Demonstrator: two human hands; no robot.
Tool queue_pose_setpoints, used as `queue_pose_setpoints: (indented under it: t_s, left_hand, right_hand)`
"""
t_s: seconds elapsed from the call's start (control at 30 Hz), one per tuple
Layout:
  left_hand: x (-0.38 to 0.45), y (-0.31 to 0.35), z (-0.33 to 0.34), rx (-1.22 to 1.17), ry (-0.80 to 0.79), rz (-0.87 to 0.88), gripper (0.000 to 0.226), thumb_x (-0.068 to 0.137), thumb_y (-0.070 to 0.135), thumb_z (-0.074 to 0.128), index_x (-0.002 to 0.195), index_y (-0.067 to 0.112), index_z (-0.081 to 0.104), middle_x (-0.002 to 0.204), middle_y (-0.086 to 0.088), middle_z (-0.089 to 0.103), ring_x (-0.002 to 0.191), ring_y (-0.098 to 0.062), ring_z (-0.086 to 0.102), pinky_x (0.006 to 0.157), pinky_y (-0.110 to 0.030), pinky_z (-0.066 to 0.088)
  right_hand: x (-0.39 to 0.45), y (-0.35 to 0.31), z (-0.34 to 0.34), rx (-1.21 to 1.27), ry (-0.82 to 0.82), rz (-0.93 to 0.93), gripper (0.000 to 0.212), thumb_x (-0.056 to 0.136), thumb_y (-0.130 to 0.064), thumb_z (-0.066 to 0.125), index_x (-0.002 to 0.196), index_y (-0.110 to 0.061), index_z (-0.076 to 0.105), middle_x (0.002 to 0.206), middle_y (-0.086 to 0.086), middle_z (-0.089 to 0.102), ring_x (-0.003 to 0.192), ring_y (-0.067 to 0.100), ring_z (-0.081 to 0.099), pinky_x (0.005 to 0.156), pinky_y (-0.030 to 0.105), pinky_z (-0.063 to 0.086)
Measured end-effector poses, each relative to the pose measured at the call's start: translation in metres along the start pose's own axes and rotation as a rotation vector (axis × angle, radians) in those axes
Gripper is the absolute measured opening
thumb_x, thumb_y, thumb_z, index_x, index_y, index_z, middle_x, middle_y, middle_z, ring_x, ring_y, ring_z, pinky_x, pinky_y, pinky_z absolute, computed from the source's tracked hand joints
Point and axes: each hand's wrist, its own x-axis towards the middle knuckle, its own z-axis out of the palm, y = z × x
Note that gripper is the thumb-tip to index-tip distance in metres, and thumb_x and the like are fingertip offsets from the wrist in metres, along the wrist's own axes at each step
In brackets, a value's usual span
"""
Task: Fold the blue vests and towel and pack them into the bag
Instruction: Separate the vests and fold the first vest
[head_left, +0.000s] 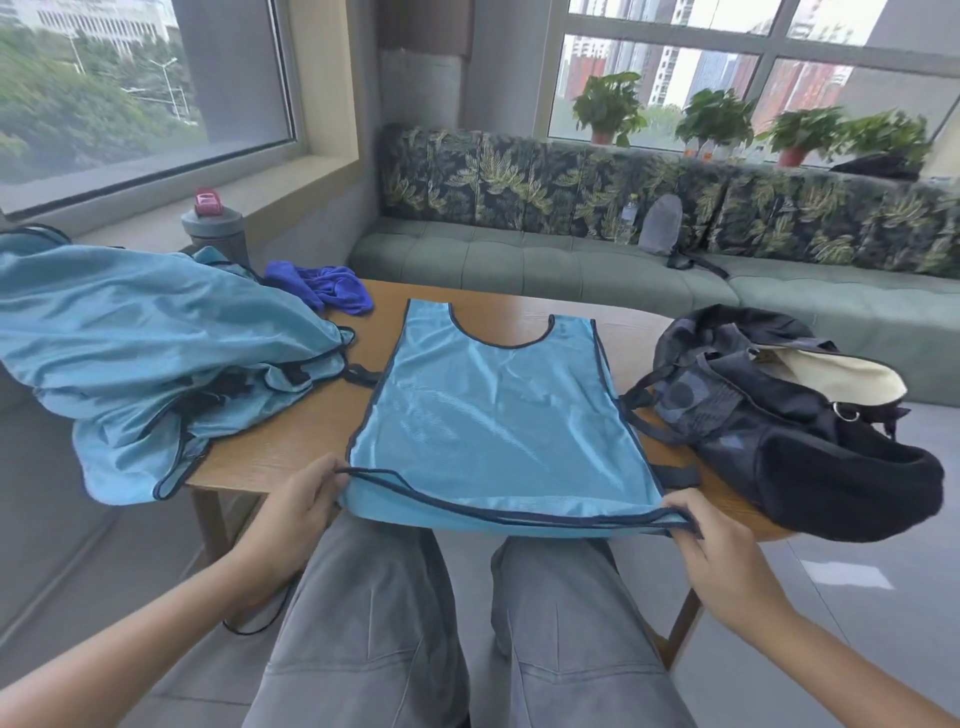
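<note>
Vest (493, 410), one, lies spread flat on the table (291, 431), its hem pinched at either corner by left hand (298, 506) and right hand (719, 545). One heap of vests (140, 353) lies left, one purple towel (322, 288) behind it, one dark bag (789, 415) gaping right.

Leaf-print sofa (571, 192) under daylit windows (701, 62)

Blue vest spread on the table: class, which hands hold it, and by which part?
Both. The left hand and right hand each pinch the vest at a near corner of its bottom hem, at the table edge.
</note>
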Motion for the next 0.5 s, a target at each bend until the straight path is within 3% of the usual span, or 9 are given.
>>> queue_pose_setpoints:
  t_s: [0.1,0.17,0.27,0.37,0.47,0.5]
  left_hand:
    - [-0.011,0.006,-0.002,0.039,0.03,0.013,0.011,0.103,0.018,0.057,0.095,0.026,0.06,0.074,0.0,0.067,0.072,-0.02,0.062,0.074,-0.041,0.051]
    - [-0.018,0.012,-0.008,0.069,0.027,0.033,0.008,0.098,0.021,0.065,0.095,0.026,0.06,0.072,0.003,0.068,0.068,-0.016,0.061,0.068,-0.029,0.048]
    - [-0.025,0.018,-0.02,0.055,0.08,0.012,0.009,0.097,0.022,0.066,0.089,0.024,0.062,0.072,0.003,0.068,0.066,-0.018,0.061,0.059,-0.022,0.042]
    - [-0.03,0.022,-0.032,0.055,0.167,-0.026,0.016,0.101,0.027,0.061,0.085,0.022,0.061,0.07,0.005,0.065,0.067,-0.012,0.059,0.06,-0.029,0.044]
    - [-0.035,0.029,-0.04,0.042,0.192,-0.049,0.022,0.104,0.031,0.055,0.085,0.019,0.058,0.07,-0.001,0.06,0.068,-0.021,0.054,0.063,-0.036,0.041]
    - [-0.036,0.032,-0.043,0.026,0.195,-0.047,0.023,0.105,0.031,0.054,0.086,0.019,0.058,0.072,-0.004,0.061,0.068,-0.022,0.054,0.063,-0.037,0.041]
  right_hand:
    - [-0.002,-0.015,0.002,0.164,0.09,0.102,0.032,0.098,-0.002,0.059,0.095,-0.033,0.06,0.092,-0.021,0.071,0.084,0.002,0.069,0.068,0.025,0.058]
    - [-0.007,-0.02,0.001,0.226,0.093,0.165,0.033,0.097,0.001,0.059,0.092,-0.032,0.062,0.09,-0.021,0.072,0.077,0.007,0.072,0.06,0.033,0.061]
    - [-0.011,-0.03,-0.002,0.288,0.101,0.246,0.025,0.096,0.0,0.062,0.086,-0.023,0.063,0.084,-0.011,0.075,0.066,0.013,0.074,0.054,0.033,0.06]
    - [-0.01,-0.044,-0.01,0.356,0.102,0.311,0.02,0.095,-0.01,0.069,0.078,-0.009,0.058,0.079,0.004,0.074,0.056,0.02,0.072,0.049,0.027,0.052]
    - [-0.011,-0.055,-0.021,0.337,0.053,0.279,0.015,0.097,-0.011,0.065,0.083,-0.009,0.059,0.081,0.001,0.074,0.059,0.018,0.073,0.054,0.034,0.059]
    - [-0.011,-0.058,-0.025,0.324,0.031,0.263,0.012,0.098,-0.009,0.063,0.086,-0.01,0.061,0.086,0.0,0.074,0.062,0.016,0.073,0.054,0.03,0.06]
